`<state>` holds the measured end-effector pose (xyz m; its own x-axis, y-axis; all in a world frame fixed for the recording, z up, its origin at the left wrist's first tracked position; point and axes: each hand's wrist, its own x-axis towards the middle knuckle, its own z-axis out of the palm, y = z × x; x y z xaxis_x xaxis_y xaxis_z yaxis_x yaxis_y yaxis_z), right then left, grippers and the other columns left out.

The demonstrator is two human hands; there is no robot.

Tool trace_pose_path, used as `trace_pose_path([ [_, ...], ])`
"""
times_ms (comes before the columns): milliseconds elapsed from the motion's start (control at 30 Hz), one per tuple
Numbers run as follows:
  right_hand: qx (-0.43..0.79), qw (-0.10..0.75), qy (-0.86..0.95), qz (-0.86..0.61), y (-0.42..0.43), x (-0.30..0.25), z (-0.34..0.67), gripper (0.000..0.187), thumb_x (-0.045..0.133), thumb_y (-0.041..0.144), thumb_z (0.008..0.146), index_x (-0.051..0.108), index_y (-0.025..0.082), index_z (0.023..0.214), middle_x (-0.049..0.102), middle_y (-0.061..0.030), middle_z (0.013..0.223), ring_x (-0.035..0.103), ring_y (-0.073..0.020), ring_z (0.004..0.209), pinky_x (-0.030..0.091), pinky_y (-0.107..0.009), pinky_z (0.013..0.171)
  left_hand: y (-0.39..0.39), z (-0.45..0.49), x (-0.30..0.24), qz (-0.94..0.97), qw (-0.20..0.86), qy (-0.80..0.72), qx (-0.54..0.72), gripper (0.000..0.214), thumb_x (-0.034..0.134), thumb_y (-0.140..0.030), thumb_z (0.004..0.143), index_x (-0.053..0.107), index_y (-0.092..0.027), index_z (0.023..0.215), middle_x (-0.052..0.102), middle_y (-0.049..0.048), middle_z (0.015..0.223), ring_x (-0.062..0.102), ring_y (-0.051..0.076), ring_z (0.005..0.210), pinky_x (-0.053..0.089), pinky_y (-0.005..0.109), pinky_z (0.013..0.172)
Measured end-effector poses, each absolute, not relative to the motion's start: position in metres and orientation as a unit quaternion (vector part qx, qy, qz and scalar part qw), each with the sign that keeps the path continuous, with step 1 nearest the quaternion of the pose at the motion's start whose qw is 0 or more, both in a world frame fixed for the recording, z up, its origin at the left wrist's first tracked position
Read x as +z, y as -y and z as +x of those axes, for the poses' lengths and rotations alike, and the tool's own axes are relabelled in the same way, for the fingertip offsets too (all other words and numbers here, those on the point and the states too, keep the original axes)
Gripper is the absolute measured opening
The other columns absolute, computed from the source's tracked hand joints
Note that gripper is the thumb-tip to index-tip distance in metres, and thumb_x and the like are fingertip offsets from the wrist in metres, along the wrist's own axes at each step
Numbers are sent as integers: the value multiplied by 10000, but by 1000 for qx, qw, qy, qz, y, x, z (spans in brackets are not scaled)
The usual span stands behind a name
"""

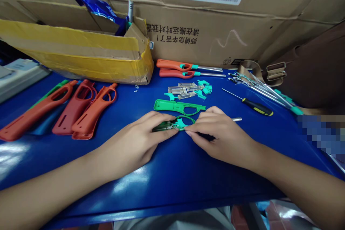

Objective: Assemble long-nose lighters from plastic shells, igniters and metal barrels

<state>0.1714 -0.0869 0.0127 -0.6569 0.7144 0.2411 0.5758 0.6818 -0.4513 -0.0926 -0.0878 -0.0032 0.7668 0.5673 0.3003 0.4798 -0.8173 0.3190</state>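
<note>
My left hand (145,133) is closed around the left part of a green lighter shell half (161,126), which has a clear fuel tank and a turquoise trigger (179,123) in it. Fingers of my right hand (215,133) pinch at the shell's right part beside the trigger; a metal tube tip (237,119) shows beyond that hand. Just behind lies the other green shell half (179,106), its hollow side up. Farther back are several clear fuel tanks (185,90) and loose turquoise triggers (206,88). What the right fingertips press on is partly hidden.
Orange and red lighter shells (97,111) lie at left by a yellow-taped carton (81,54). Two assembled lighters (178,73) rest against the big cardboard box (215,32). At right are a screwdriver (257,107) and metal tubes with wires (269,91). Tiny screws (136,88) lie near the carton.
</note>
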Motion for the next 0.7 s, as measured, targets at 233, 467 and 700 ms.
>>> trace_pose_path([
  [233,196,230,882,-362,87,13,171,179,632,135,939,758,194,828,729,12,725,628,-129,685,381,-347,769,87,-92,-3,936,110,-276,189,482,460,-40,981,636,-227,1388,567,126,1432,543,270,1313,547,449,1066],
  [467,115,316,855,-396,69,16,185,129,628,152,950,753,182,955,749,-40,880,645,-186,828,442,-358,771,86,-92,-6,924,116,-285,229,405,503,-87,1013,607,-201,1387,606,110,1392,608,210,1273,553,353,1060],
  [700,64,189,894,-402,48,4,199,180,623,159,966,761,199,1073,702,-74,1039,615,-248,969,435,-422,844,83,-92,-6,919,124,-286,240,357,549,-136,1015,616,-207,1358,632,88,1356,637,189,1227,553,319,1046],
])
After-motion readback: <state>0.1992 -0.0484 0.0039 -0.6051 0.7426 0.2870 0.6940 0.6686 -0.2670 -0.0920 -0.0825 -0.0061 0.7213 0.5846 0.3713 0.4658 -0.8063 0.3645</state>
